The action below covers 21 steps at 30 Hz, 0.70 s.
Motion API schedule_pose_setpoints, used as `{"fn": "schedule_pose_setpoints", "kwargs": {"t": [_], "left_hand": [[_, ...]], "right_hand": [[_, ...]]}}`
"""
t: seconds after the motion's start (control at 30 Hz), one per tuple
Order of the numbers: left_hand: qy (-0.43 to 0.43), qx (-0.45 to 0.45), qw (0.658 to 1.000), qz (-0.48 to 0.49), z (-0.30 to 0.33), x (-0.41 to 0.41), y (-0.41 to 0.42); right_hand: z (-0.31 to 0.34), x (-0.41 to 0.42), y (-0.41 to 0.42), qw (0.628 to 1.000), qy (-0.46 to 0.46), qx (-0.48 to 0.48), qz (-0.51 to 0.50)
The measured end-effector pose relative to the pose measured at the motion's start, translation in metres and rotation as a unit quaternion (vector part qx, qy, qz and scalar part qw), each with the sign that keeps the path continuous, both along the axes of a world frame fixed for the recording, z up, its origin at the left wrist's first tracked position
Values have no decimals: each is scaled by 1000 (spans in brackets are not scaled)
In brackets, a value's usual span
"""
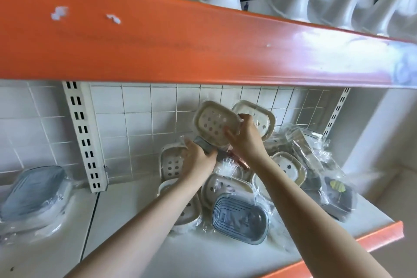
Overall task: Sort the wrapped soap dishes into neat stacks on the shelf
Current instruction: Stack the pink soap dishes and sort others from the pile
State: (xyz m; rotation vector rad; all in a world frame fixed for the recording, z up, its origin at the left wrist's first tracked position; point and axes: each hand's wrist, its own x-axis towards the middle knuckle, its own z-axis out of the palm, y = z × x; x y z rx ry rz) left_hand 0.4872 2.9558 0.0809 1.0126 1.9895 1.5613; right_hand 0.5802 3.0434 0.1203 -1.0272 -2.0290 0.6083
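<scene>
Between the two hands, raised off the shelf board, a cream soap dish (216,124) in clear wrap is tilted so its perforated face shows toward the camera. The right hand (244,140) holds it by its near-right edge, fingers curled round the rim. The left hand (198,160) is lower and to the left, its fingers closed on a grey-blue wrapped dish (204,146) just under the cream one; how firmly it grips cannot be told, since the fingertips are hidden behind the item.

Just behind the right hand a second cream dish (257,117) leans against the tiled wall (137,119). Beside the left hand stands a white dish with holes (171,161), and below both forearms lie more wrapped pieces in a loose heap, among them a blue ribbed dish (240,218) nearest the shelf's front edge. To the right of the right arm, crumpled dark packets (325,178) are piled well apart from any order. Far off to the left of the left arm sits another blue wrapped dish (33,189) on the next bay of the white shelf (126,221).

The step in hand looks like picking and matching: no neat stack is visible, so the sorting appears to be at an early stage. Next, the cream dish probably wants laying flat on a like-coloured one, which calls for turning it level and freeing a bare patch of shelf first; the slippery wrap may let stacked pieces slide.
</scene>
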Motion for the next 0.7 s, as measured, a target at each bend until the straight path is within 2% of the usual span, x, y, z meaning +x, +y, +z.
{"fn": "schedule_pose_setpoints", "kwargs": {"t": [0.2, 0.33, 0.63, 0.7], "left_hand": [[-84, 19, 996, -4, 9, 11, 2], [-129, 26, 991, 27, 15, 17, -1], [-106, 45, 991, 75, 10, 7, -30], [-105, 65, 989, 84, 9, 1, -44]], "right_hand": [[-7, 4, 3, 993, 109, 13, 47], [-9, 9, -1, 984, 161, 20, 76], [-14, 21, -17, 966, 184, 25, 179], [-16, 20, -25, 967, 172, 59, 179]]}}
